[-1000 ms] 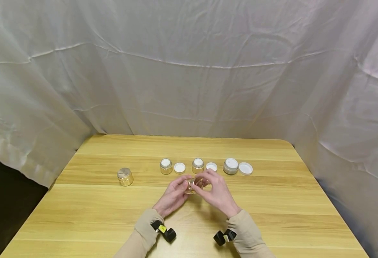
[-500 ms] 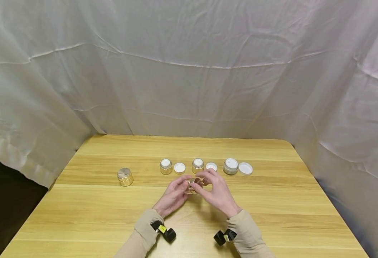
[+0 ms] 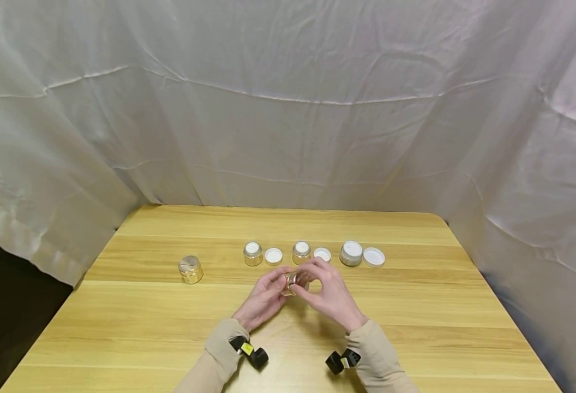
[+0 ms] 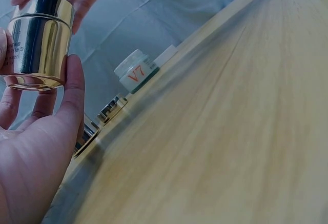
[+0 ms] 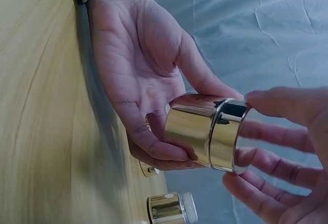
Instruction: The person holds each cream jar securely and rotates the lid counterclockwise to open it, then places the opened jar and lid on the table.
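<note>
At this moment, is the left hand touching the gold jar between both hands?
Touching. The left wrist view shows it: the left hand grips the gold jar from both sides, with no gap.

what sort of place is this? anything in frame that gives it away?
Likely a makeshift recording booth: pale cloth hangs behind and on both sides of a wooden table, and small black cameras are strapped to both wrists.

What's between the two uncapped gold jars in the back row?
In the head view, an upturned lid, white inside, lies between those uncapped gold jars.
</note>
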{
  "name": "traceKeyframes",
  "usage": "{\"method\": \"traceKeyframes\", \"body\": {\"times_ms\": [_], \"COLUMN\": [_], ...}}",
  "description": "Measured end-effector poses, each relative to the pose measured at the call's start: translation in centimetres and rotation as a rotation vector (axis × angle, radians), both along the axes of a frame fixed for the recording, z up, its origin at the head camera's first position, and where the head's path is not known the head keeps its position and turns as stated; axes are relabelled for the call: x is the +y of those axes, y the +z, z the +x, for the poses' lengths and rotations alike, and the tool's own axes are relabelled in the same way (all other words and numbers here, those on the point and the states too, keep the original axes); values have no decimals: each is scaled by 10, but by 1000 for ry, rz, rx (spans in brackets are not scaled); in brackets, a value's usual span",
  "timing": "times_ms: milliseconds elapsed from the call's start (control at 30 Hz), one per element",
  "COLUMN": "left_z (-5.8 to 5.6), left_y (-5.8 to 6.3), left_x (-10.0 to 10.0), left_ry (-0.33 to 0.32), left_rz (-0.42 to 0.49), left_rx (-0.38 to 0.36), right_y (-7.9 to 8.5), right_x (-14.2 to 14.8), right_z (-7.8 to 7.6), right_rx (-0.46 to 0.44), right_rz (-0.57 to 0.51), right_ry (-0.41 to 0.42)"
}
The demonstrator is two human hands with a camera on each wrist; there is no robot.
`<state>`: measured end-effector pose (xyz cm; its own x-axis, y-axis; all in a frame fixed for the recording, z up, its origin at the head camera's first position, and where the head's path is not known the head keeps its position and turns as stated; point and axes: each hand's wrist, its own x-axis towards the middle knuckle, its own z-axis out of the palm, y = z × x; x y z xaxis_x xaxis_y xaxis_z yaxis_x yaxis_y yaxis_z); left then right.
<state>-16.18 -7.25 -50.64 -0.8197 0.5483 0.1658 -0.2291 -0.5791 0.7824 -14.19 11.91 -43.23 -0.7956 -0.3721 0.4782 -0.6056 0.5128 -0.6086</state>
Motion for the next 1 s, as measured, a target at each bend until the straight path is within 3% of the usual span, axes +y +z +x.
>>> {"method": "traceKeyframes", "body": {"times_ms": [167, 467, 667, 1000], "left_z": [0, 0, 0, 0], "left_y": [0, 0, -1, -1], "left_x": [0, 1, 1, 0], "left_ry": [1, 11, 12, -4], "left_rz": [-7, -18, -21, -22], "left_rx": [-9, -16, -12, 6], "right_y": [-1, -2, -1, 1], "right_x": [1, 1, 1, 1], "right_z": [-1, 0, 0, 0], "right_rx": [23, -36, -77, -9], "right_rz": [9, -59, -85, -12], "right_ry": [27, -59, -56, 28]}}
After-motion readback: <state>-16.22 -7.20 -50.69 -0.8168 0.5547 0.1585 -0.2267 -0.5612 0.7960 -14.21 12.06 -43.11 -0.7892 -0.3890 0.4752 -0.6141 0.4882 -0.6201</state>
